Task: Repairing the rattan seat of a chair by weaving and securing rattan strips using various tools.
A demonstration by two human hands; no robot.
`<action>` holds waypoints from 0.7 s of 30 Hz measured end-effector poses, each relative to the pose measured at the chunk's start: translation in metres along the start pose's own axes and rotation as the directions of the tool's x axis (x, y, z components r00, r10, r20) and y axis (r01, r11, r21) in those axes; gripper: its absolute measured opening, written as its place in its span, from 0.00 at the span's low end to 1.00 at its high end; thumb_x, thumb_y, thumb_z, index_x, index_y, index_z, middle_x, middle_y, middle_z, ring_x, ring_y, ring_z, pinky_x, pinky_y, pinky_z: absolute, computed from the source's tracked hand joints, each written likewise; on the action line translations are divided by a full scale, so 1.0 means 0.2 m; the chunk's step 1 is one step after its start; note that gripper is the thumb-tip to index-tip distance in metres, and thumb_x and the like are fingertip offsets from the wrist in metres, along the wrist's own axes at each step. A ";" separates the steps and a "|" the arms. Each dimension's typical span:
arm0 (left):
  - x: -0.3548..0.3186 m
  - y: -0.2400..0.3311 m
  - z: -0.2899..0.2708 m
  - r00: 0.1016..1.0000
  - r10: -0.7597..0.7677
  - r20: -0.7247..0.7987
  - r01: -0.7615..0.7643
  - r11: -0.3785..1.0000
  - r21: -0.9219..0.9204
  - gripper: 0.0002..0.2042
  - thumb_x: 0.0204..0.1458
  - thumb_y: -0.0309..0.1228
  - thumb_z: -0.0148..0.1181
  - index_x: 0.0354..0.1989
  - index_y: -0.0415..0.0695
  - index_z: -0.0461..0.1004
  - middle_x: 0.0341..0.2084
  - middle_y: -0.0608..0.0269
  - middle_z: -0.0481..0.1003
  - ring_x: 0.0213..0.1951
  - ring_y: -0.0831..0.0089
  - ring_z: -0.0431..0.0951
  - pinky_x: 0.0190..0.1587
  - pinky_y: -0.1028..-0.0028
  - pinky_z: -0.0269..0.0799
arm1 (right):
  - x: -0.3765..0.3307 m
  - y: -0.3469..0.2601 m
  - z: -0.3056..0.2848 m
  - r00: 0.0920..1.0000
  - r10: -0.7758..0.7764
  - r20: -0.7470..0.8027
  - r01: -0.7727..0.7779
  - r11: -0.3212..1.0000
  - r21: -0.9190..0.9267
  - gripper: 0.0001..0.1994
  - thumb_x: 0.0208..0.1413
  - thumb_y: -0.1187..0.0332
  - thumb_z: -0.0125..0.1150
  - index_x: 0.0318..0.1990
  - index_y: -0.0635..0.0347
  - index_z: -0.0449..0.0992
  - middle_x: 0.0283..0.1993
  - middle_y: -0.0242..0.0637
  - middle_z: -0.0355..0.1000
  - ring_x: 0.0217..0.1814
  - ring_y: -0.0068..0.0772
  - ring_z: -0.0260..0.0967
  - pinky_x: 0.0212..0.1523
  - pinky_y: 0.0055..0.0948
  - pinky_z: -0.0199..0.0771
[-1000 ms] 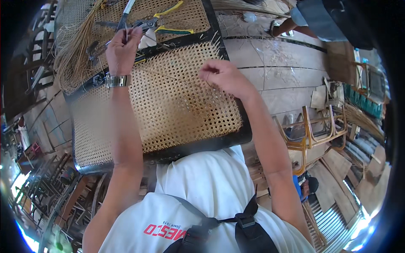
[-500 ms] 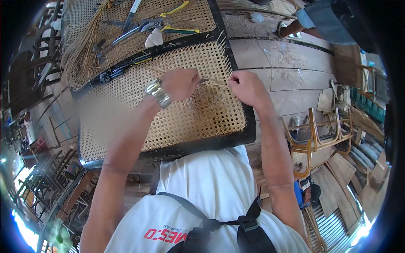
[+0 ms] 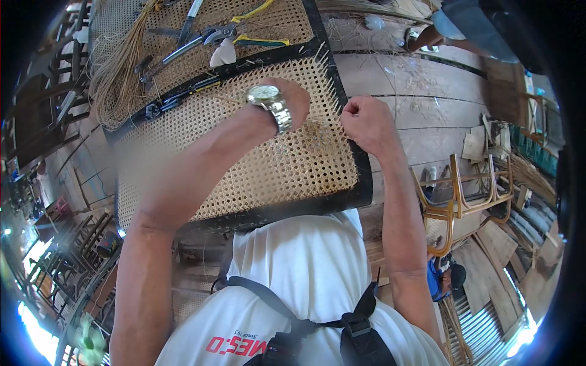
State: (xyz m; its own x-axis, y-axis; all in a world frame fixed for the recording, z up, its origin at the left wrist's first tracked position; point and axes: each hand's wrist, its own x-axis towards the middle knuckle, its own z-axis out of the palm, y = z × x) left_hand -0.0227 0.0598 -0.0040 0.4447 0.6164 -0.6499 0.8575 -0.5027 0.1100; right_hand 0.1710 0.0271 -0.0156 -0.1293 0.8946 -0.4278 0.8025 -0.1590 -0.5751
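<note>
A black-framed panel of woven cane (image 3: 244, 174) lies before me, its loose strand ends sticking out along the right edge. My left hand (image 3: 293, 100), with a metal-banded watch (image 3: 268, 97) on the wrist, is over the upper right of the weave. Its fingers curl away from view, so what they hold is hidden. At the right border of the frame my right hand (image 3: 369, 125) is closed in a pinch, thumb against forefinger. Whatever it grips cannot be made out. Between the hands, a pile of thin cane scraps (image 3: 320, 131) rests on the weave.
Yellow-handled pliers (image 3: 262, 41), long metal tools (image 3: 183, 49), a dark tool (image 3: 159, 108) and a bundle of cane strands (image 3: 116, 91) lie on the upper panel. Bent wooden chair frames (image 3: 455, 195) stand right. Another person's leg (image 3: 427, 38) shows at upper right.
My left hand has moved right and up and turned, hiding its fingers. My right hand has shifted slightly right. The strand stretched between the hands no longer shows.
</note>
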 end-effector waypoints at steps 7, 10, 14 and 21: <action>-0.08 0.09 0.15 0.969 -0.088 -0.231 0.049 0.985 -0.168 0.10 0.54 0.29 0.55 0.32 0.42 0.84 0.32 0.50 0.83 0.38 0.57 0.85 0.37 0.60 0.80 | 0.00 -0.01 0.02 0.991 -0.114 -0.074 0.106 0.989 -0.105 0.10 0.48 0.68 0.56 0.32 0.64 0.81 0.37 0.53 0.78 0.42 0.56 0.76 0.48 0.47 0.75; -0.15 0.14 0.22 0.954 -0.168 -0.247 0.105 0.963 -0.249 0.08 0.57 0.27 0.53 0.35 0.38 0.79 0.31 0.49 0.82 0.37 0.56 0.85 0.37 0.60 0.79 | 0.04 0.01 0.02 0.997 -0.055 0.054 0.058 0.996 -0.062 0.10 0.48 0.67 0.56 0.34 0.61 0.81 0.39 0.51 0.79 0.45 0.54 0.77 0.49 0.46 0.75; -0.15 0.15 0.28 0.938 -0.230 -0.259 0.150 0.943 -0.296 0.07 0.60 0.28 0.51 0.38 0.39 0.74 0.30 0.47 0.81 0.36 0.53 0.84 0.38 0.57 0.78 | 0.08 0.05 0.06 0.985 -0.023 0.169 0.040 0.995 -0.097 0.11 0.48 0.66 0.56 0.35 0.58 0.82 0.39 0.50 0.79 0.45 0.53 0.77 0.48 0.46 0.76; -0.11 0.11 0.28 0.937 -0.206 -0.283 0.120 0.948 -0.295 0.09 0.61 0.33 0.54 0.37 0.41 0.78 0.28 0.49 0.80 0.37 0.53 0.83 0.38 0.55 0.76 | 0.12 0.06 0.20 0.992 -0.058 0.111 0.063 0.997 -0.037 0.10 0.49 0.66 0.56 0.35 0.57 0.81 0.38 0.48 0.80 0.44 0.52 0.78 0.47 0.45 0.76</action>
State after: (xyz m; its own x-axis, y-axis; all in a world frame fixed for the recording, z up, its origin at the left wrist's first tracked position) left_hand -0.0271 0.0018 -0.0292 0.3130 0.8523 -0.4190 0.9424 -0.2241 0.2482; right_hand 0.1536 0.0291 -0.0599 -0.2397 0.8504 -0.4684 0.8138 -0.0871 -0.5746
